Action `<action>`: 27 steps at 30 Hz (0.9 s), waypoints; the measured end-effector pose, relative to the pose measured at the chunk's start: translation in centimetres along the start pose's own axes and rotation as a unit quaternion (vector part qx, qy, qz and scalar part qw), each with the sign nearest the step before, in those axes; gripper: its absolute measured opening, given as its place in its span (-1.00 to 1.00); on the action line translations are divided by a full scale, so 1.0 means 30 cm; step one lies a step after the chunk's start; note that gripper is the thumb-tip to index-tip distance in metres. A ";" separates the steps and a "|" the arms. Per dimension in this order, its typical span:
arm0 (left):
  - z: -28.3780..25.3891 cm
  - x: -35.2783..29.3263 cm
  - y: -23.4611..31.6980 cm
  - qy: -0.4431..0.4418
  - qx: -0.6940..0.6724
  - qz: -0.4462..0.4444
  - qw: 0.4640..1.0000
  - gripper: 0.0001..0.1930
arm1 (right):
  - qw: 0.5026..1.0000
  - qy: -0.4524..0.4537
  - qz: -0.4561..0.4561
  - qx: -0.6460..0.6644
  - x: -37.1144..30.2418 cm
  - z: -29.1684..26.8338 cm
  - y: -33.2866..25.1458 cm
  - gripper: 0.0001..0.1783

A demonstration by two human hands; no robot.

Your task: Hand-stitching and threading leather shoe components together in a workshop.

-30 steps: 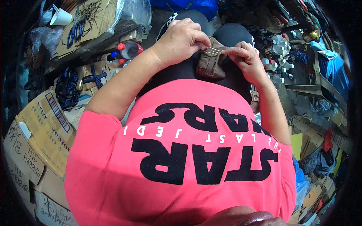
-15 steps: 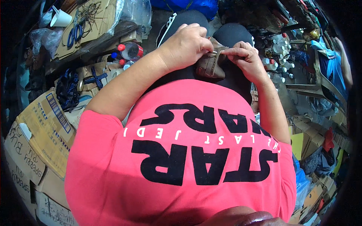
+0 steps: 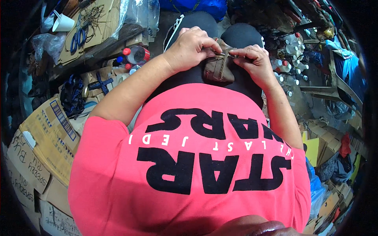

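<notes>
Brown leather piece (image 3: 219,70) rests on the lap, long axis running away from the body; left hand (image 3: 191,48) and right hand (image 3: 255,59) pinch its far edge from opposite sides, equally near.

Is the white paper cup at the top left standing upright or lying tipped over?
Tipped. The white paper cup lies on its side on the cardboard, its open mouth turned leftward, beside the blue-handled scissors.

Flattened cardboard boxes (image 3: 43,145) on left, blue scissors (image 3: 76,38), plastic bottles (image 3: 136,55), cluttered floor
</notes>
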State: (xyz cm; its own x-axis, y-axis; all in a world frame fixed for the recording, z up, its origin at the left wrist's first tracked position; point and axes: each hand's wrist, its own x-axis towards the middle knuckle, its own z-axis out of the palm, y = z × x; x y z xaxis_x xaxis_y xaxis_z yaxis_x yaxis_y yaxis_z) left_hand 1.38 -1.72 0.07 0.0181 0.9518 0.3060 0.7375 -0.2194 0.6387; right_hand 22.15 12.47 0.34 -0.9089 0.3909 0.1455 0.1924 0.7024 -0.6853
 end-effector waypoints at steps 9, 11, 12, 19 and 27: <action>0.057 0.006 0.058 0.050 0.034 -0.075 0.995 -0.87 | 0.995 0.040 0.094 -0.001 0.014 0.049 -0.017 -0.83; 0.055 0.027 0.043 0.074 0.022 -0.023 0.997 -0.89 | 0.993 0.032 0.112 0.036 0.020 0.048 -0.016 -0.84; 0.051 0.024 0.046 0.100 0.048 -0.011 0.994 -0.89 | 0.994 0.051 0.094 0.006 0.022 0.044 -0.026 -0.85; -0.021 -0.031 0.049 0.068 0.039 -0.065 0.995 -0.90 | 0.991 -0.005 0.131 0.034 -0.012 -0.056 -0.005 -0.87; -0.049 0.052 0.129 -0.136 0.249 -0.004 0.959 -0.86 | 0.956 -0.129 -0.051 -0.259 0.072 -0.066 -0.127 -0.94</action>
State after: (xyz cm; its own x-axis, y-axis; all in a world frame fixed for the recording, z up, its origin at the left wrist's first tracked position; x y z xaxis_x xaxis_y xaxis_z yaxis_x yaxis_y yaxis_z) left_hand 3.27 -1.40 4.08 0.1361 0.9887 0.0628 0.9683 -0.1462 0.2024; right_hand 20.18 11.82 4.67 -0.9807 0.1925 -0.0348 0.1954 0.9553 -0.2220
